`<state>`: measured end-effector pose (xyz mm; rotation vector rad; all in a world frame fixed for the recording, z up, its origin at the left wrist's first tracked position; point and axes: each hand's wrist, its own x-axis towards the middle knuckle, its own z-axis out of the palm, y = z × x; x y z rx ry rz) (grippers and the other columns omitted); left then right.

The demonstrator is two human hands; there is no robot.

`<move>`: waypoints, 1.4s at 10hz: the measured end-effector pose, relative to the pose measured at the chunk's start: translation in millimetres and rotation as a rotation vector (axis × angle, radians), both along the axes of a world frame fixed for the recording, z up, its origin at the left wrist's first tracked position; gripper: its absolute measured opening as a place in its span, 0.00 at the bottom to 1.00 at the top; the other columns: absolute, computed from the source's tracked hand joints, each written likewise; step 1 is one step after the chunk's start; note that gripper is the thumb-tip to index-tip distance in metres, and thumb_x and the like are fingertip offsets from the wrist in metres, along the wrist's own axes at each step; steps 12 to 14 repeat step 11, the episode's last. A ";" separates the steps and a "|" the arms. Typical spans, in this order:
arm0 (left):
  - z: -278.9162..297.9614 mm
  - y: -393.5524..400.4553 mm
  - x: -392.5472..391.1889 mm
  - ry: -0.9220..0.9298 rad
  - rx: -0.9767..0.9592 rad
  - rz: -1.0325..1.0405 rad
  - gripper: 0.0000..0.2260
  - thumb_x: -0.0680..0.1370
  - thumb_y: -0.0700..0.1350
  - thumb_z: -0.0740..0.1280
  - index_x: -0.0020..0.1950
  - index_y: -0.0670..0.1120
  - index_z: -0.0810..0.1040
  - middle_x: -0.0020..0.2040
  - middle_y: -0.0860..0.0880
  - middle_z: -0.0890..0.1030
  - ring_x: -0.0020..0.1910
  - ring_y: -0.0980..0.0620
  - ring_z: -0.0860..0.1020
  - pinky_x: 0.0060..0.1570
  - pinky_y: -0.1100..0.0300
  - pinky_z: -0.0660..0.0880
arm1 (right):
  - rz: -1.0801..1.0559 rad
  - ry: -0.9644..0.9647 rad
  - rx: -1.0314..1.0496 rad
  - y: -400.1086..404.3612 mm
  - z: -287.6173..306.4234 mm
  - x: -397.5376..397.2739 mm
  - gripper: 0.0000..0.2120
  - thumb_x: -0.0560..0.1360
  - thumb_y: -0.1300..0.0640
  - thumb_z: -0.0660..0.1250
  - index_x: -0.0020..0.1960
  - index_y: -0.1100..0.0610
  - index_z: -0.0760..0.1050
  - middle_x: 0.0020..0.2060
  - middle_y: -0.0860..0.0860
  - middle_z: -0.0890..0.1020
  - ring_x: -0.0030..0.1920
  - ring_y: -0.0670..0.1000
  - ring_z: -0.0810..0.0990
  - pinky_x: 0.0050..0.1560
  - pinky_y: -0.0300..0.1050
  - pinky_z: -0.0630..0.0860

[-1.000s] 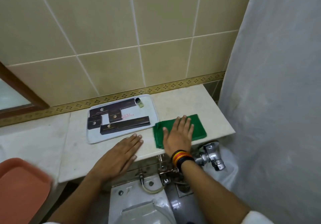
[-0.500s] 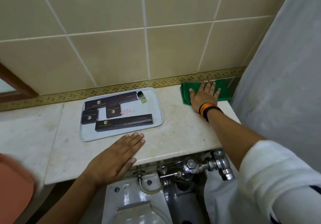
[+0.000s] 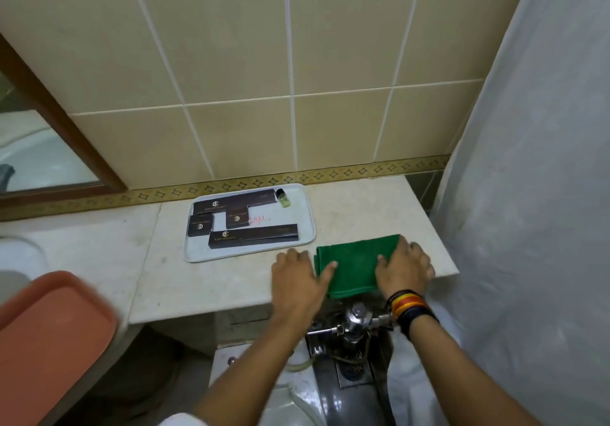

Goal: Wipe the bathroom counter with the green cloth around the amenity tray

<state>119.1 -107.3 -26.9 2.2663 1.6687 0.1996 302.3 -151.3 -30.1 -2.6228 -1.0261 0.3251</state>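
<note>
A folded green cloth [image 3: 353, 265] lies flat on the pale stone counter [image 3: 204, 280], near its front edge and just right of the amenity tray [image 3: 305, 214]. The white tray holds several dark boxes and a small green bottle [image 3: 281, 197]. My right hand [image 3: 404, 268] rests palm down on the cloth's right part, fingers spread. My left hand [image 3: 298, 280] lies flat on the counter at the cloth's left edge, with its thumb on the cloth.
A white shower curtain [image 3: 528, 194] hangs at the right, close to the counter's end. A chrome flush valve [image 3: 355, 321] and toilet sit below the front edge. An orange tray [image 3: 46, 336] is at the lower left, a mirror [image 3: 36, 158] at the far left.
My right hand has drawn the cloth from the back right corner to the front edge. My left hand has slid right to the cloth's left edge.
</note>
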 end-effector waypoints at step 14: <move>50.9 56.2 -444.3 -0.106 0.153 0.251 0.24 0.85 0.49 0.60 0.81 0.48 0.66 0.82 0.45 0.66 0.80 0.44 0.66 0.80 0.43 0.60 | 0.279 0.771 0.217 37.4 53.2 -455.0 0.10 0.76 0.60 0.68 0.56 0.59 0.82 0.52 0.60 0.86 0.52 0.59 0.83 0.59 0.49 0.79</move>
